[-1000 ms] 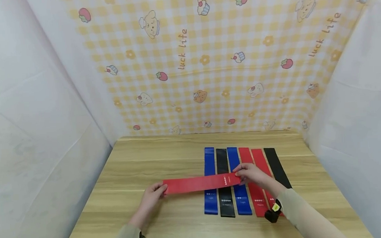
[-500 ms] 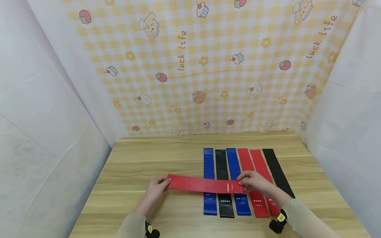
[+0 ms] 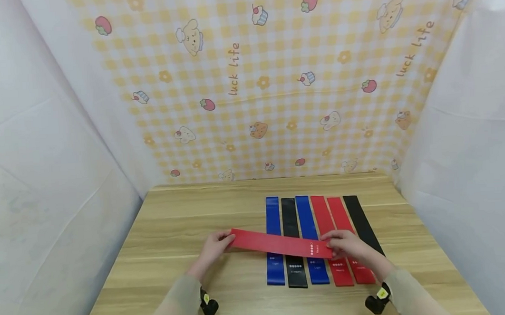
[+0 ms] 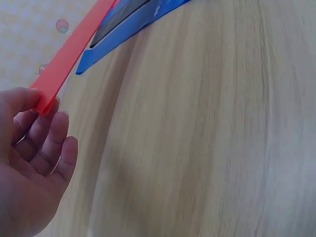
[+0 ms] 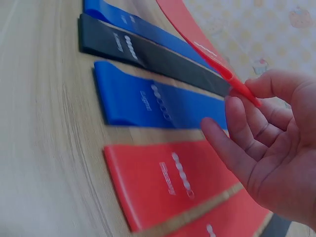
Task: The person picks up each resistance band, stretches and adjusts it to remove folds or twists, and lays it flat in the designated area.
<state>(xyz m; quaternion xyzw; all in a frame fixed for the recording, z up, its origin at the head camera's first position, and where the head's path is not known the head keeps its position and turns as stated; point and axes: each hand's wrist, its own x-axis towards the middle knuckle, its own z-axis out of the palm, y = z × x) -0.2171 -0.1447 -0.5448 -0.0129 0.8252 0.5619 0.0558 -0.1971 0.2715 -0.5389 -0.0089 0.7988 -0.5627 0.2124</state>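
A red resistance band (image 3: 274, 243) is stretched out flat between both hands, above the table, its right end lower in the head view. My left hand (image 3: 216, 245) pinches its left end between thumb and fingers; the left wrist view shows that grip on the red band (image 4: 64, 61). At the printed end, my right hand (image 3: 343, 244) pinches the band between thumb and index finger. Beneath it several bands lie side by side: a blue band (image 3: 275, 270), a black band (image 3: 296, 274), a second blue band (image 3: 319, 274), two red bands (image 3: 342, 276) and a black band (image 3: 360, 218).
The bands lie on the right half of a wooden table (image 3: 182, 208). A yellow checked cloth (image 3: 248, 81) hangs behind it, and white sheets (image 3: 50, 139) close off the sides. Black wrist cameras (image 3: 209, 306) sit on both forearms.
Both hands have moved right with the red band, and its left end has risen while its right end has dropped. The bands on the table stay in place; the head view has shifted slightly.
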